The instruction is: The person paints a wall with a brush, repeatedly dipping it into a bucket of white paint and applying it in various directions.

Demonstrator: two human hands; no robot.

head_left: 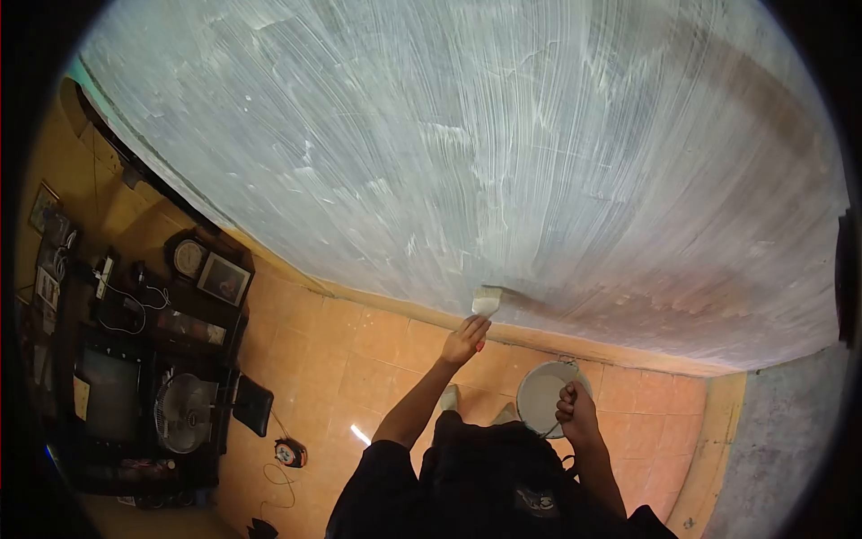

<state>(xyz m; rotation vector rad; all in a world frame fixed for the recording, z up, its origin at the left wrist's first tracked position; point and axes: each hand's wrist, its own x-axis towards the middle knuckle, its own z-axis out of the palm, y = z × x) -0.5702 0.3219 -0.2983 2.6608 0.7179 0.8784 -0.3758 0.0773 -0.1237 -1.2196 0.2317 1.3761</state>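
My left hand (467,340) is closed around the handle of a wide paintbrush (487,301), a bit of red showing by the fingers. The bristles are at the lower part of the wall (431,162), which carries streaky white strokes over blue-grey. On the other side, my right hand (577,413) makes a fist on the wire handle of a bucket (535,404). Pale whitish paint (542,393) shows inside it. The bucket hangs or stands low beside my body, close to the wall's base.
Orange tiles cover the floor (350,368). To the left, a dark cabinet (235,332) bears a television (109,395), a clock (188,258) and a framed picture (223,278). A fan (184,413) stands before it. A cord reel (289,453) with loose cable lies on the floor.
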